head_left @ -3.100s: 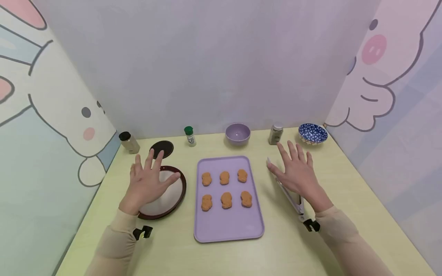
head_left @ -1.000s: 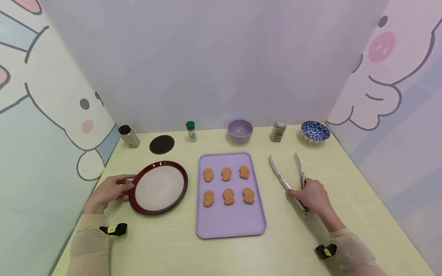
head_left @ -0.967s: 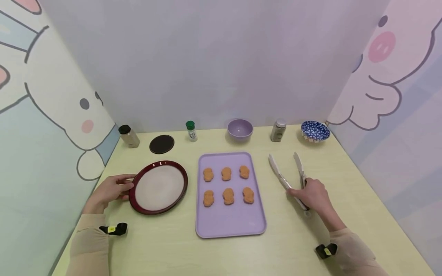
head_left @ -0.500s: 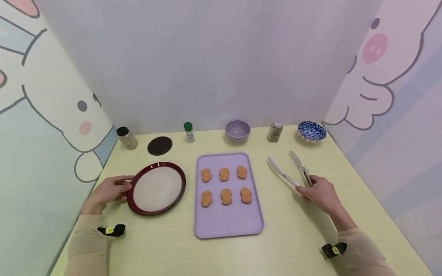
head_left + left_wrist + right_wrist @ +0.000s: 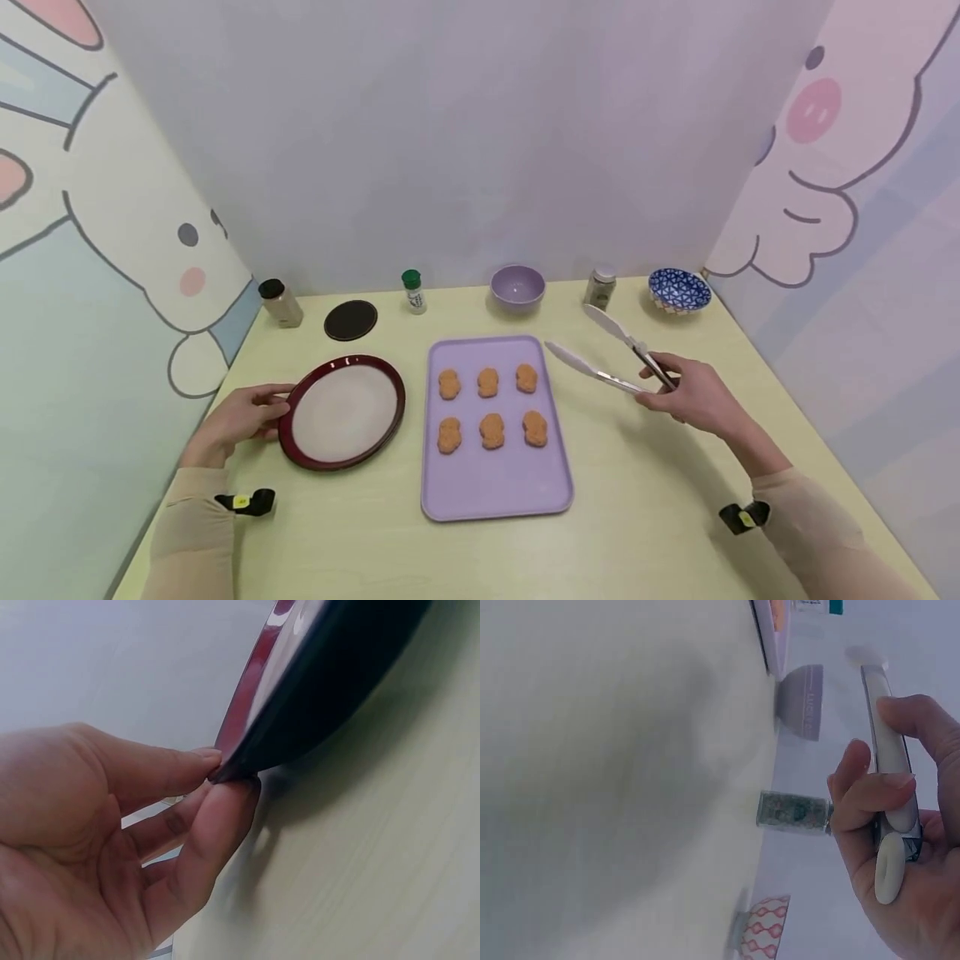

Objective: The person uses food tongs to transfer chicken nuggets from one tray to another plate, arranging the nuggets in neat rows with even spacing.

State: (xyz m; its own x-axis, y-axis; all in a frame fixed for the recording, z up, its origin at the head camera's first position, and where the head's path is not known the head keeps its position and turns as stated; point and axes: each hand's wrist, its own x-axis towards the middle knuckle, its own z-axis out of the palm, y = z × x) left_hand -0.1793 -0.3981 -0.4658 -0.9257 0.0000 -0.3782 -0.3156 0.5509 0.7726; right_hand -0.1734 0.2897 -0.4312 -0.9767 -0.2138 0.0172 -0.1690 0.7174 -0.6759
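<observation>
At the left, my left hand (image 5: pixel 238 418) pinches the rim of a round plate (image 5: pixel 345 412) with a dark red border and pale centre. In the left wrist view the thumb lies on top of the plate's rim (image 5: pixel 251 690) and a finger is beneath it. My right hand (image 5: pixel 693 395) grips a pair of tongs (image 5: pixel 600 375), raised above the table with the two arms spread apart. The tongs' tips point left, toward a purple tray (image 5: pixel 495 492) that bears several brown nuggets (image 5: pixel 492 431) in two rows. The right wrist view shows fingers curled round the tongs' handle (image 5: pixel 889 750).
Along the back stand a black-capped jar (image 5: pixel 281 305), a black disc (image 5: pixel 351 320), a green-capped shaker (image 5: pixel 413 292), a purple bowl (image 5: pixel 517 288), a silver-capped spice jar (image 5: pixel 600 288) and a blue patterned bowl (image 5: pixel 679 291). Walls enclose the table at the back and sides.
Both hands were hovering open; the left then took the plate's rim and the right took the tongs. The tongs have since risen off the table and swung left toward the tray.
</observation>
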